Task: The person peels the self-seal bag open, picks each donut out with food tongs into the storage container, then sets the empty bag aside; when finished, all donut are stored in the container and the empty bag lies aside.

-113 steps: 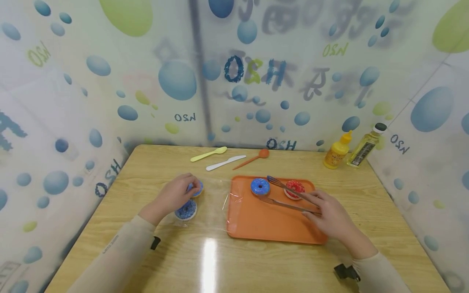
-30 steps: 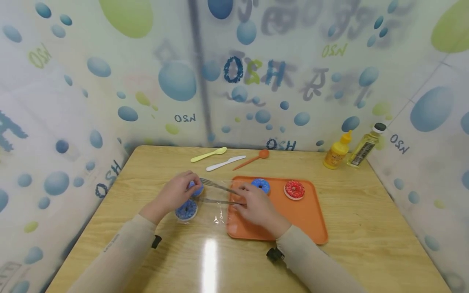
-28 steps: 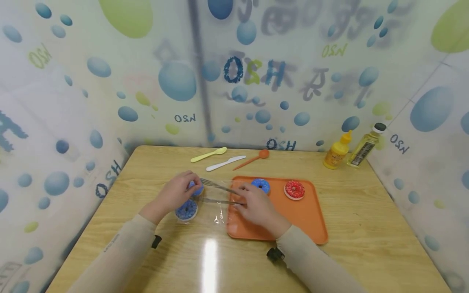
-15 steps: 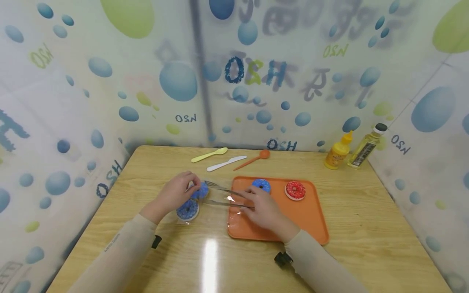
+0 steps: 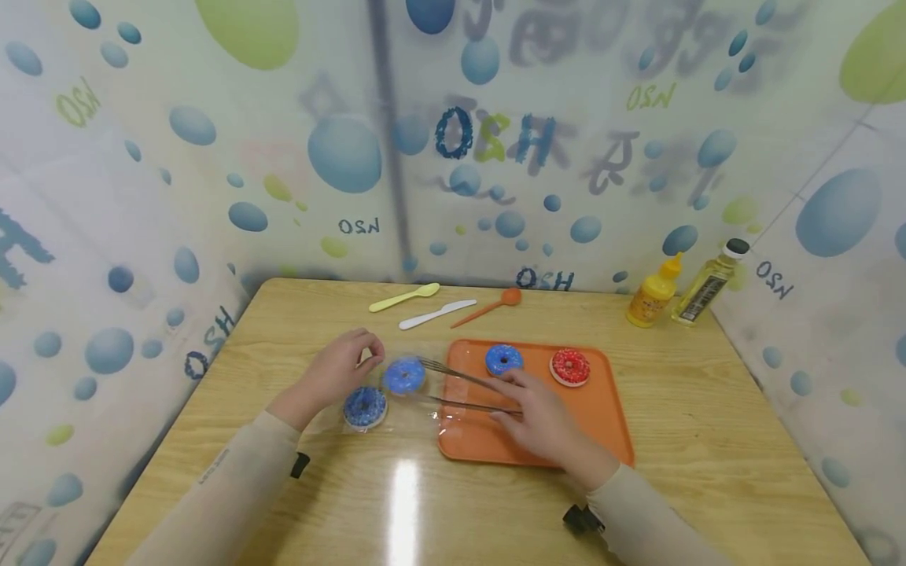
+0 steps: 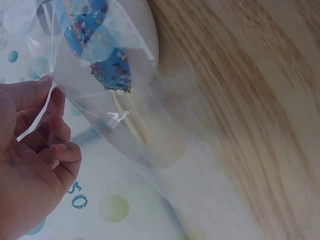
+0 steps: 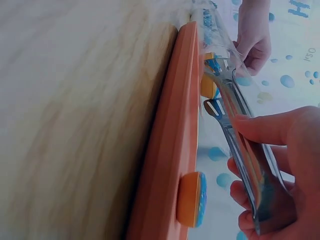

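Note:
My left hand [image 5: 327, 376] pinches the upper edge of a clear plastic bag [image 6: 150, 165] between thumb and forefinger. Inside the bag, a dark-blue sprinkled donut [image 5: 365, 408] lies toward the near side. A light-blue donut [image 5: 404, 376] sits at the tips of metal food tongs [image 5: 467, 377], which reach into the bag. My right hand [image 5: 541, 413] grips those tongs over the orange tray [image 5: 467, 448]. In the right wrist view, the tong tips [image 7: 215, 85] stand right beside that donut. On the tray are another blue donut [image 5: 504, 359] and a red sprinkled donut [image 5: 569, 367].
Behind the bag and tray lie a yellow spoon [image 5: 405, 297], a white knife [image 5: 437, 314] and an orange spoon [image 5: 488, 307]. A yellow squeeze bottle [image 5: 653, 292] and a clear bottle of yellow liquid [image 5: 710, 283] stand at the back right. A patterned curtain surrounds the wooden table [image 5: 283, 503].
Earlier the right hand took the tongs from the tray leftward into the bag. Since then hand and tongs have drawn back right, and the light-blue donut has shifted right with them.

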`<control>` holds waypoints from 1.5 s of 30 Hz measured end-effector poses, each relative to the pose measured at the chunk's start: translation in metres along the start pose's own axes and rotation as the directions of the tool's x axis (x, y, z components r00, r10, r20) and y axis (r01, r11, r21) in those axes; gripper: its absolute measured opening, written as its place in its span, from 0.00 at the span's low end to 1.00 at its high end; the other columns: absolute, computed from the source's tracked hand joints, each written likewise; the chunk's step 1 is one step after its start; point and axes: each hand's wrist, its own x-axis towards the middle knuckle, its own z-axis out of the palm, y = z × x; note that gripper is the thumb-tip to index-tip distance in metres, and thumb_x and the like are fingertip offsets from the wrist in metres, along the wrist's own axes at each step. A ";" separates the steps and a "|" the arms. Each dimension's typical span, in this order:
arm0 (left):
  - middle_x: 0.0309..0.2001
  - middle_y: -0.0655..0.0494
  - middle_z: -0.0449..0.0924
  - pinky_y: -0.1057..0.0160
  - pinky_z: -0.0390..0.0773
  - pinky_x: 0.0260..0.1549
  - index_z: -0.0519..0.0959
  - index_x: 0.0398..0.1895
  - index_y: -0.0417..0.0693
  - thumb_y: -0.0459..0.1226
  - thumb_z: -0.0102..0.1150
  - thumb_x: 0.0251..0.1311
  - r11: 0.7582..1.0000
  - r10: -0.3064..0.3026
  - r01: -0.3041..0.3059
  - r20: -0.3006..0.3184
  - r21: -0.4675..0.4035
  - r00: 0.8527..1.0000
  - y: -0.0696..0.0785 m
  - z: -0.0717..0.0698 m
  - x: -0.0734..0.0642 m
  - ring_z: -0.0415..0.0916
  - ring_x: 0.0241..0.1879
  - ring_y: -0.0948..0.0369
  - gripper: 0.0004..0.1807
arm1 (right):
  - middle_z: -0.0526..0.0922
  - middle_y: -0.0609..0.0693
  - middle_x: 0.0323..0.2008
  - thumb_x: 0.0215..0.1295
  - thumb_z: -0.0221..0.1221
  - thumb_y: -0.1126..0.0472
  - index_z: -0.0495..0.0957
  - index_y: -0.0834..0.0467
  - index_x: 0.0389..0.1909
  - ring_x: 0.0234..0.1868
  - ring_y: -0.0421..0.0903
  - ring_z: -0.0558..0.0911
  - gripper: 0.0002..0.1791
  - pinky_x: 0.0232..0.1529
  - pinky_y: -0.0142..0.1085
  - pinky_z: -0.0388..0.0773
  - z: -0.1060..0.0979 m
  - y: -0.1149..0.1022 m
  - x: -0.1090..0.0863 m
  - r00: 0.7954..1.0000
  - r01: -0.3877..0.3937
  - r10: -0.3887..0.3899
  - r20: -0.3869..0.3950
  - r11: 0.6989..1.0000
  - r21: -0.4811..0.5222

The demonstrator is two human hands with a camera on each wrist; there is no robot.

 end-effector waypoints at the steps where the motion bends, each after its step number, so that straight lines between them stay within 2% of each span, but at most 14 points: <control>1: 0.39 0.58 0.78 0.61 0.73 0.34 0.81 0.40 0.51 0.39 0.61 0.73 1.000 0.001 -0.001 0.001 0.001 1.000 0.000 0.000 0.000 0.69 0.32 0.62 0.03 | 0.80 0.44 0.50 0.63 0.73 0.54 0.80 0.48 0.66 0.39 0.42 0.75 0.29 0.39 0.35 0.74 -0.002 0.001 -0.003 1.000 0.000 0.000 0.000 1.000 0.004; 6: 0.39 0.57 0.78 0.61 0.72 0.34 0.80 0.40 0.51 0.38 0.61 0.73 1.000 -0.001 0.001 -0.001 0.002 1.000 0.000 -0.003 -0.001 0.69 0.32 0.62 0.03 | 0.80 0.44 0.50 0.62 0.73 0.54 0.80 0.47 0.66 0.39 0.44 0.77 0.30 0.38 0.34 0.73 -0.012 0.007 -0.015 1.000 -0.008 0.008 -0.006 1.000 0.029; 16: 0.39 0.57 0.79 0.60 0.73 0.34 0.81 0.40 0.50 0.38 0.62 0.72 1.000 -0.016 0.016 0.009 0.016 1.000 -0.001 -0.001 0.000 0.70 0.33 0.62 0.02 | 0.80 0.46 0.54 0.60 0.74 0.59 0.81 0.50 0.64 0.44 0.47 0.82 0.29 0.42 0.39 0.81 -0.037 0.033 -0.046 0.998 -0.023 0.027 -0.051 0.996 0.090; 21: 0.40 0.57 0.78 0.60 0.74 0.35 0.80 0.39 0.51 0.39 0.62 0.73 0.999 -0.029 0.028 0.017 0.015 0.999 0.000 -0.001 0.000 0.71 0.33 0.61 0.03 | 0.81 0.45 0.53 0.57 0.76 0.61 0.82 0.50 0.63 0.42 0.46 0.82 0.31 0.40 0.38 0.81 -0.055 0.047 -0.059 0.995 -0.001 0.004 -0.096 0.999 0.033; 24: 0.40 0.57 0.78 0.61 0.73 0.34 0.80 0.39 0.51 0.39 0.62 0.73 0.999 -0.032 0.032 0.023 0.017 0.999 0.000 -0.001 0.000 0.71 0.33 0.61 0.03 | 0.82 0.44 0.52 0.56 0.77 0.61 0.82 0.49 0.63 0.40 0.44 0.81 0.32 0.41 0.38 0.77 -0.066 0.056 -0.067 0.994 0.005 -0.005 -0.105 1.000 0.000; 27: 0.39 0.57 0.78 0.61 0.73 0.33 0.80 0.39 0.51 0.38 0.62 0.72 0.999 -0.028 0.027 0.023 0.016 0.999 0.001 0.000 0.000 0.70 0.32 0.62 0.03 | 0.83 0.44 0.52 0.55 0.77 0.62 0.82 0.50 0.63 0.37 0.42 0.79 0.32 0.43 0.37 0.68 -0.077 0.068 -0.075 0.994 0.007 -0.011 -0.108 0.999 -0.031; 30: 0.39 0.57 0.78 0.61 0.73 0.33 0.80 0.39 0.51 0.38 0.63 0.72 1.000 -0.022 0.022 0.020 0.014 1.000 0.001 0.000 0.000 0.70 0.32 0.62 0.03 | 0.84 0.46 0.51 0.53 0.77 0.62 0.83 0.52 0.61 0.38 0.41 0.79 0.31 0.45 0.37 0.60 -0.089 0.081 -0.082 0.993 0.013 -0.020 -0.114 0.998 -0.062; 32: 0.39 0.57 0.78 0.61 0.73 0.33 0.81 0.39 0.51 0.38 0.63 0.72 1.000 -0.019 0.018 0.018 0.017 1.000 0.001 0.001 0.000 0.70 0.32 0.62 0.03 | 0.84 0.45 0.52 0.53 0.77 0.62 0.83 0.51 0.61 0.40 0.42 0.81 0.31 0.45 0.37 0.58 -0.096 0.090 -0.088 0.994 0.015 -0.022 -0.111 0.998 -0.066; 38: 0.39 0.57 0.78 0.61 0.73 0.33 0.81 0.39 0.51 0.39 0.62 0.72 1.000 -0.023 0.022 0.015 0.017 1.000 0.001 0.002 0.000 0.70 0.32 0.62 0.03 | 0.83 0.39 0.52 0.54 0.77 0.62 0.82 0.44 0.62 0.46 0.38 0.80 0.32 0.46 0.36 0.60 -0.116 0.112 -0.106 0.996 0.011 -0.014 -0.086 0.999 -0.043; 45: 0.39 0.57 0.78 0.60 0.73 0.34 0.81 0.39 0.51 0.39 0.62 0.72 1.000 -0.025 0.025 0.019 0.013 1.000 0.001 0.001 -0.001 0.70 0.33 0.61 0.03 | 0.83 0.41 0.52 0.50 0.77 0.69 0.83 0.49 0.61 0.42 0.33 0.80 0.35 0.41 0.26 0.72 -0.133 0.136 -0.124 0.996 0.055 -0.054 -0.066 0.998 0.012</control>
